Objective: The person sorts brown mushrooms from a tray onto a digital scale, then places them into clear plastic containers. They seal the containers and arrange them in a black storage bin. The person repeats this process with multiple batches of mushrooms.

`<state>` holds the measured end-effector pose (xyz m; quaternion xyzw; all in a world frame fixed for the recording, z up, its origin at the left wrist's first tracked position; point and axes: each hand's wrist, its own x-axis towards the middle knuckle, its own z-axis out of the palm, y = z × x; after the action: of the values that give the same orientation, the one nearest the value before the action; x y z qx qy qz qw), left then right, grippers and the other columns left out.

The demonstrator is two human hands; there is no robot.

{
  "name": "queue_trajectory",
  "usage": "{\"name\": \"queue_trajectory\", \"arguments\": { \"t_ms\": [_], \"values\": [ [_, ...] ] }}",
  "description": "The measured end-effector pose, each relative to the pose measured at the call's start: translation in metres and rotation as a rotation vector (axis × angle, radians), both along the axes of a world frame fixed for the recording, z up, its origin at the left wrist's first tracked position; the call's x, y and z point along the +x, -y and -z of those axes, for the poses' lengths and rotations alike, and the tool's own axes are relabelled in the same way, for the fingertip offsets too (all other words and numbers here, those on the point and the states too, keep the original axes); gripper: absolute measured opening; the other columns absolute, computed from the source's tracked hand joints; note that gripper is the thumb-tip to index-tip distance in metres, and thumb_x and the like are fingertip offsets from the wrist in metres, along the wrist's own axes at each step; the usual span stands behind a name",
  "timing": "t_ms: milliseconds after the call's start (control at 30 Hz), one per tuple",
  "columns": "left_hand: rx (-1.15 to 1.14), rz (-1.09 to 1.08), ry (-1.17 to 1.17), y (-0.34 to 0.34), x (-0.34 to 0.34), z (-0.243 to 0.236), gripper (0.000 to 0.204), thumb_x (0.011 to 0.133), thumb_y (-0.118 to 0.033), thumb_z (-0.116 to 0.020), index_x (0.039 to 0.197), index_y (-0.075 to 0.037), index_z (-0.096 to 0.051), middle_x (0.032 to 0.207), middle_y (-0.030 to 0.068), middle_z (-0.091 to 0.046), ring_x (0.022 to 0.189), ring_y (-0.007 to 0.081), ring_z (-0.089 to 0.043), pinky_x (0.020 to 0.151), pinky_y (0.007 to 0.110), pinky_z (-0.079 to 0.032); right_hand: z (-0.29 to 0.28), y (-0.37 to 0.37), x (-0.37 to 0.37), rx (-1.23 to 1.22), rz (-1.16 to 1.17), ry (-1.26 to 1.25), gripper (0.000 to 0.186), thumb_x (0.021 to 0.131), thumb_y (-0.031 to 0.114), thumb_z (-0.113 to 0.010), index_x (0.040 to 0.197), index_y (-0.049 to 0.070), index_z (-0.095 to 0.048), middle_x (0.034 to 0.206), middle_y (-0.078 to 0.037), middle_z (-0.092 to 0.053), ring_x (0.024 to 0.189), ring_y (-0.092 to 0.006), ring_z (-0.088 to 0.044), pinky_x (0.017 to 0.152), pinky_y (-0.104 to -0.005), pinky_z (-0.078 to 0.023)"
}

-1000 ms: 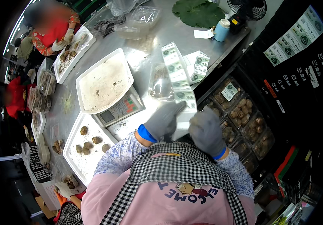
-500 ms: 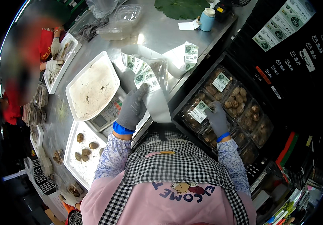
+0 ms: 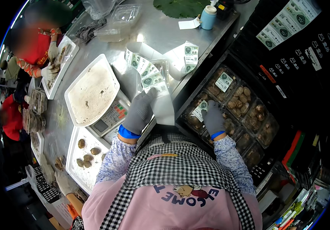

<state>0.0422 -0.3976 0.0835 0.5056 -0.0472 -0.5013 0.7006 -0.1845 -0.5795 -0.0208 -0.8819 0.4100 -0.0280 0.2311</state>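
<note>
My left hand (image 3: pixel 139 113), in a grey glove, is closed on a strip of printed labels (image 3: pixel 152 79) with a blank backing tail (image 3: pixel 162 109) hanging beside it. My right hand (image 3: pixel 214 119), also gloved, rests over a green-and-white label (image 3: pixel 199 110) on the lid of a clear plastic box. Its fingers are stretched out and cover the label's right part. Next to it lies a box of small brown tubers (image 3: pixel 239 99), and behind that another box bears a label (image 3: pixel 223 81). These boxes sit in a black crate (image 3: pixel 180 114).
A scale with a white pan (image 3: pixel 92 90) stands left of my hands. Below it a white tray (image 3: pixel 75 155) holds several tubers. Clear empty boxes (image 3: pixel 124 17) and a light-blue bottle (image 3: pixel 208 18) are at the back. A co-worker's gloved hands (image 3: pixel 50 69) work over another tray.
My right hand has slid left, further over the label on the box. My left hand stays on the label strip. A co-worker's gloved hand at lower left has moved further into view.
</note>
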Motion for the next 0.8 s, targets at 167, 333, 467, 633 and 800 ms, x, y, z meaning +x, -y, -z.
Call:
{"name": "queue_trajectory", "arguments": {
  "t_ms": [167,333,467,633,800],
  "values": [
    [0.109,0.206,0.205,0.004,-0.020,-0.014,0.033,0.102,-0.024,-0.057,0.116,0.005,-0.064,0.104,0.0079,-0.068,0.093,0.0131,-0.063,0.083,0.028,-0.051,-0.076,0.001,0.008,-0.215,-0.115,0.292,0.052,0.087,0.027,-0.074,0.129,0.006,-0.053,0.107,-0.013,-0.058,0.092,-0.0257,-0.063,0.073,-0.0340,-0.053],
    [0.060,0.393,0.269,0.011,-0.045,-0.036,0.035,0.102,-0.021,-0.057,0.124,0.006,-0.060,0.118,0.0099,-0.067,0.106,0.0141,-0.063,0.094,0.029,-0.050,-0.126,-0.036,0.018,0.573,-0.270,0.664,0.021,0.087,0.018,-0.075,0.087,0.003,-0.060,0.079,-0.006,-0.053,0.069,-0.0166,-0.051,0.063,-0.0299,-0.044],
    [0.056,0.315,0.072,0.017,-0.040,-0.056,0.035,0.099,-0.022,-0.062,0.122,0.005,-0.061,0.114,0.0122,-0.069,0.101,0.0155,-0.066,0.089,0.029,-0.053,-0.120,-0.052,0.012,0.528,-0.314,0.530,0.019,0.088,0.018,-0.074,0.089,0.001,-0.067,0.081,-0.008,-0.059,0.071,-0.0208,-0.056,0.068,-0.0321,-0.046],
    [0.100,0.214,0.019,0.022,-0.046,-0.041,0.035,0.098,-0.023,-0.064,0.119,0.005,-0.062,0.104,0.0114,-0.072,0.086,0.0159,-0.070,0.076,0.027,-0.057,-0.127,-0.053,0.001,0.248,-0.319,0.512,0.021,0.086,0.020,-0.074,0.100,0.004,-0.069,0.096,-0.010,-0.062,0.089,-0.0290,-0.060,0.080,-0.0402,-0.049],
    [0.211,0.241,0.009,0.027,-0.073,-0.046,0.034,0.100,-0.029,-0.061,0.115,0.001,-0.065,0.091,0.0052,-0.069,0.067,0.0081,-0.062,0.059,0.023,-0.049,-0.150,-0.042,0.004,-0.308,-0.464,0.555,0.031,0.076,0.014,-0.078,0.103,0.010,-0.064,0.120,-0.008,-0.056,0.115,-0.0296,-0.051,0.096,-0.0462,-0.042]
  ]
}}
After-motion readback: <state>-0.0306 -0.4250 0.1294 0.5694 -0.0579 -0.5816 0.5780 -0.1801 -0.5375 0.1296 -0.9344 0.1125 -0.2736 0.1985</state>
